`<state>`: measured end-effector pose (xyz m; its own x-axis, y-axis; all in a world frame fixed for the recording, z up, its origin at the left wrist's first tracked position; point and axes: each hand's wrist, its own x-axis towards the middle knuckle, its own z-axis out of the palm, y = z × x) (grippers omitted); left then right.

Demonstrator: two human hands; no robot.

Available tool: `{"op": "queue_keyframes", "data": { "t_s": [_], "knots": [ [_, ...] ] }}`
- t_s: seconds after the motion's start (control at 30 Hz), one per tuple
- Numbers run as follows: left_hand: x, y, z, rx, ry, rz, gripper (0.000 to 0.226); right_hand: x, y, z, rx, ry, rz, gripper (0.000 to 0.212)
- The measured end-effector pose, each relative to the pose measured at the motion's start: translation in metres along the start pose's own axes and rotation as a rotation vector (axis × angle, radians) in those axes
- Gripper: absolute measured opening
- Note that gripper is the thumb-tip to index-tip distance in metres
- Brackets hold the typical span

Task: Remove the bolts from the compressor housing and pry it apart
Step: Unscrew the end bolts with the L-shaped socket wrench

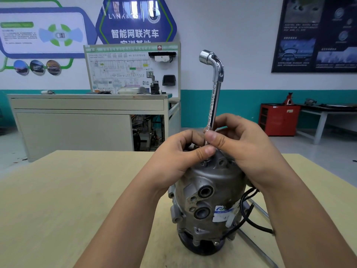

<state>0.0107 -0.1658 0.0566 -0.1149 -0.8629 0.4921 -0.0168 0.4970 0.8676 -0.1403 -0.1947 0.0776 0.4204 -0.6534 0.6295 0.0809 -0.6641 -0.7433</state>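
Observation:
A grey metal compressor housing (206,202) stands upright on the wooden table (77,200), with two round ports on its front and a blue-white label on its right side. A chrome L-shaped socket wrench (214,88) stands vertically on the housing's top, its bent socket end up high. My left hand (181,161) and my right hand (245,149) both pinch the lower shaft of the wrench just above the top face. The wrench's lower end and the bolt beneath it are hidden by my fingers. Bolt holes show on the top face.
Black cables (251,219) trail from the compressor's right side over a metal bar (257,246) lying on the table. Beyond the table stand a grey training bench with a wiring board (133,70), a red cabinet (278,120) and another table at the right.

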Motion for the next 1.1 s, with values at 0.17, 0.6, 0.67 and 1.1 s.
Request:
{"op": "queue_keyframes", "data": {
  "t_s": [0.17, 0.6, 0.67, 1.1],
  "knots": [
    [0.0014, -0.0022, 0.0007, -0.001, 0.01, 0.023, 0.022, 0.0012, -0.001, 0.0015, -0.052, 0.019, -0.016, 0.016],
    [0.0005, -0.0034, -0.0082, 0.058, -0.053, -0.057, 0.03, 0.0011, -0.0052, -0.0001, -0.05, -0.047, -0.035, 0.02],
    [0.0005, -0.0026, -0.0069, 0.076, -0.023, -0.054, 0.027, 0.0005, -0.0043, 0.0001, -0.026, -0.039, -0.016, 0.013],
    [0.0011, -0.0037, -0.0046, 0.104, -0.044, -0.001, 0.019, 0.0007, -0.0003, 0.0003, 0.03, 0.035, -0.019, 0.012]
  ]
}}
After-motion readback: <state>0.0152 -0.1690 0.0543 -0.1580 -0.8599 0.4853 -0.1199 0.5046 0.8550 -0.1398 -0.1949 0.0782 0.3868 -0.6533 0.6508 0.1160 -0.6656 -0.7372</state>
